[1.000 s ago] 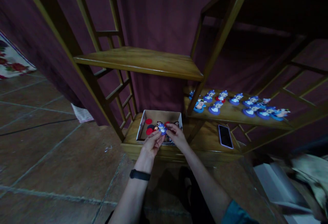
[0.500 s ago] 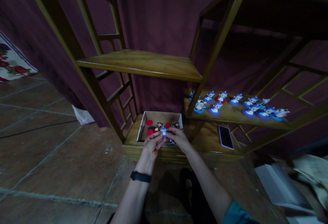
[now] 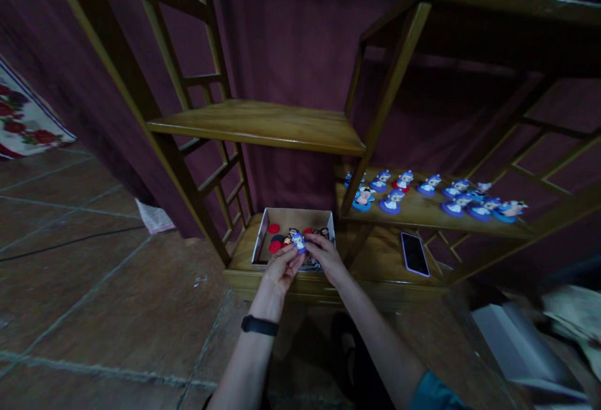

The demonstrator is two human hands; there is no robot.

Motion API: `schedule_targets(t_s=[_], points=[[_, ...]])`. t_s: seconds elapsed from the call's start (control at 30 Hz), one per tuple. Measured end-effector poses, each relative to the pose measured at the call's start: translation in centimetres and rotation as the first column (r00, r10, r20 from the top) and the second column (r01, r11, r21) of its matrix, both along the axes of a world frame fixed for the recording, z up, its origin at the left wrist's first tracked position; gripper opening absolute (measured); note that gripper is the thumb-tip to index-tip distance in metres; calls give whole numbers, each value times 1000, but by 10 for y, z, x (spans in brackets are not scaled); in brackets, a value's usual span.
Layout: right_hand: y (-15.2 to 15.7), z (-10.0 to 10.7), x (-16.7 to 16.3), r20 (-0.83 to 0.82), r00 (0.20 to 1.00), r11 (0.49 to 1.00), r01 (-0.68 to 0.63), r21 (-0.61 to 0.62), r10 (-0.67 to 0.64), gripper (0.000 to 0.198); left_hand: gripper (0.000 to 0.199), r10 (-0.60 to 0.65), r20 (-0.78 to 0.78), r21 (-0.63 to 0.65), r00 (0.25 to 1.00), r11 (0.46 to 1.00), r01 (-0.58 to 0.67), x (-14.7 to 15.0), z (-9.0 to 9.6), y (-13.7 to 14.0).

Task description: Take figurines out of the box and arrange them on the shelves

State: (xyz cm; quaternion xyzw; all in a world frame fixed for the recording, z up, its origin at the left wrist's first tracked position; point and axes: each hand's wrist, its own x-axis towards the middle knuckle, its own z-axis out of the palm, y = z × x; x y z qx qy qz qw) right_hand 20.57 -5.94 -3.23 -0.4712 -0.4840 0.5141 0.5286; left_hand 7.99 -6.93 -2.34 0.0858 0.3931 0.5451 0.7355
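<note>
A small figurine [image 3: 299,243] with purple hair and a white body is held between my two hands, above the front of a shallow cardboard box [image 3: 263,222]. My left hand [image 3: 282,267] is closed on it from the left and below. From the right, the fingers of my right hand [image 3: 325,255] pinch its side. Inside the box lie red discs [image 3: 274,228], a dark disc and several dark-haired figure pieces, partly hidden by my hands. Several finished-looking figurines [image 3: 391,201] on purple, blue and red round bases stand on the shelf to the right.
The box rests on the lowest board of a wooden shelf unit [image 3: 258,123]. A phone [image 3: 415,254] lies on that board at right, below the figurine shelf. A slanted upright post [image 3: 385,97] separates the two sections. Grey box-like objects [image 3: 521,344] are on the floor at right.
The view has shifted slightly. The figurine has tilted a little between my hands, and the fingers of my right hand sit slightly higher and looser around it.
</note>
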Motion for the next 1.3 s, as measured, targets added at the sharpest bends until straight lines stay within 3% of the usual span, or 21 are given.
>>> schedule_targets(t_s=[0.37, 0.7, 0.93, 1.3], points=[[7, -4, -3, 11, 1000, 1000, -19, 10, 19, 23, 9, 26, 4, 55, 1000, 998, -26, -1, -3, 1], [3, 8, 0, 21, 994, 983, -105, 153, 103, 28, 27, 44, 13, 140, 999, 989, -45, -2, -2, 0], [3, 11, 3, 20, 994, 967, -111, 228, 110, 26, 28, 44, 23, 178, 999, 983, -47, -3, 0, 0], [1, -1, -5, 57, 998, 996, -13, 90, 8, 30, 14, 4, 11, 77, 1000, 997, -5, -1, 2, 2]])
